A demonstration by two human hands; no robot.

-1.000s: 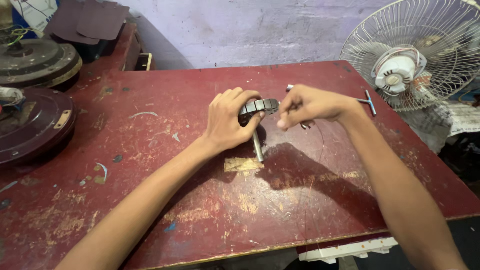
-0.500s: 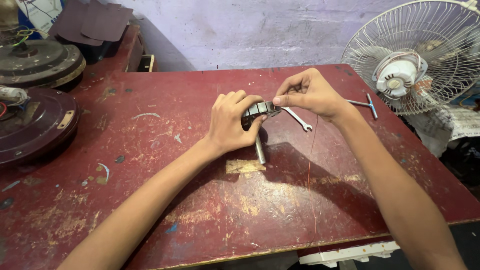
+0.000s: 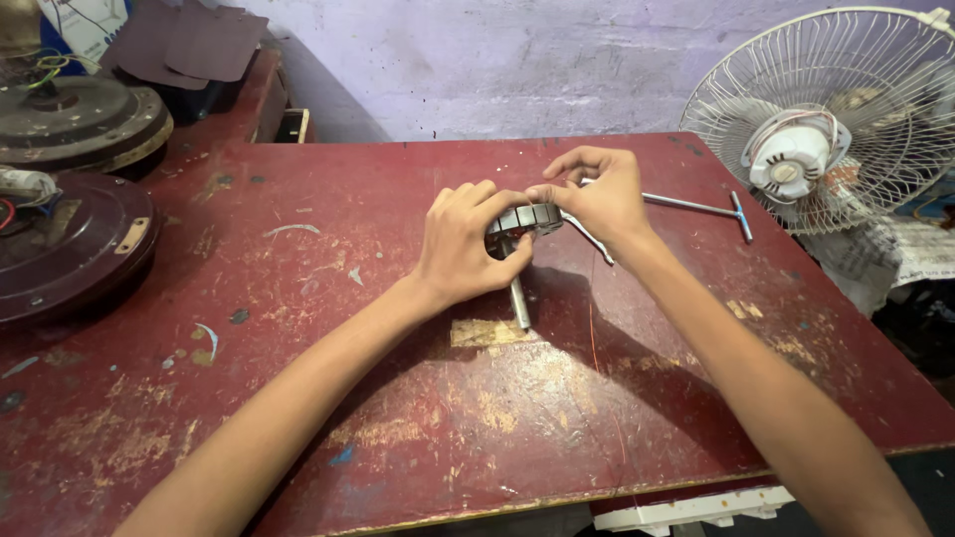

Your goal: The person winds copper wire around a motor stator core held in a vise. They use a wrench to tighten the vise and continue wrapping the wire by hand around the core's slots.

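My left hand (image 3: 466, 244) is wrapped around a small dark slotted motor core (image 3: 525, 218) whose metal shaft (image 3: 518, 300) points toward me and rests on the red table (image 3: 328, 378). My right hand (image 3: 595, 197) touches the core's right end with pinched fingertips, and a thin copper wire (image 3: 593, 328) hangs from it down across the table. A flat spanner (image 3: 589, 239) lies just under my right hand.
A T-handled metal tool (image 3: 711, 207) lies on the table at the right. A white caged table fan (image 3: 831, 119) stands beyond the right edge. Dark round ceiling-fan motor housings (image 3: 70, 239) sit at the left. A purple wall (image 3: 497, 60) closes the back.
My right hand has lifted from the table to the core's right end and pulled a thin wire up with it. The spanner it covered is uncovered. My left hand keeps its grip.
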